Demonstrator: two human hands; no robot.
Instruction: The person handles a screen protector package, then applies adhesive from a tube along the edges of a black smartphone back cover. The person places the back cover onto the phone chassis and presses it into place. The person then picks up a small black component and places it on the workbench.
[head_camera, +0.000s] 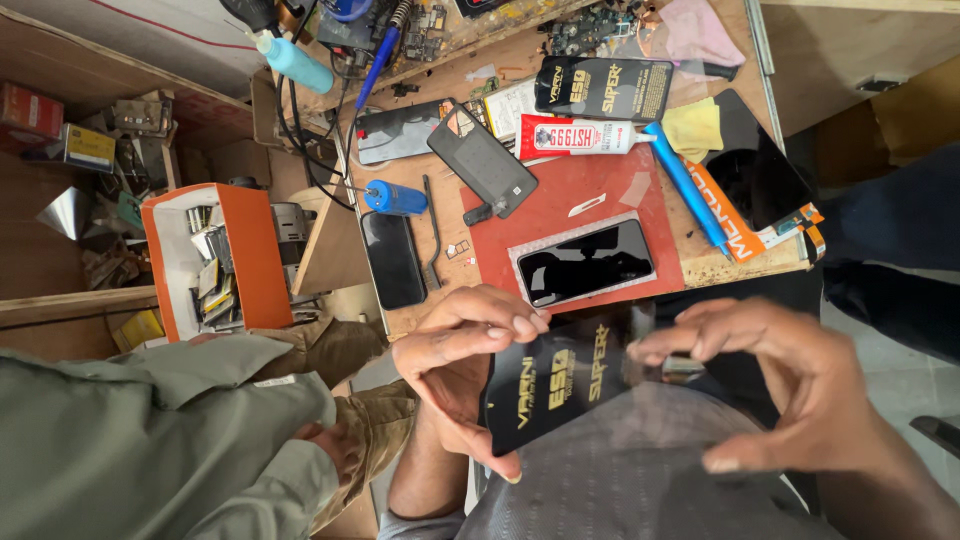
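Observation:
I hold a flat black packet with gold lettering (545, 385) close to my body, below the workbench edge. My left hand (455, 365) grips its left end, with fingers over the top and the thumb underneath. The fingertips of my right hand (790, 385) rest on the packet's right end, while that thumb curls apart lower down. Just beyond the packet, a black phone with a glossy screen (585, 262) lies face up on a red mat (560, 195).
On the wooden bench lie a second black phone (392, 260), a dark back cover (482, 160), a glue tube (580, 137), a blue pen (690, 190), another black packet (603, 88) and a yellow cloth (693, 127). An orange box of parts (255, 250) stands left. A person in a green sleeve (150, 440) is beside me.

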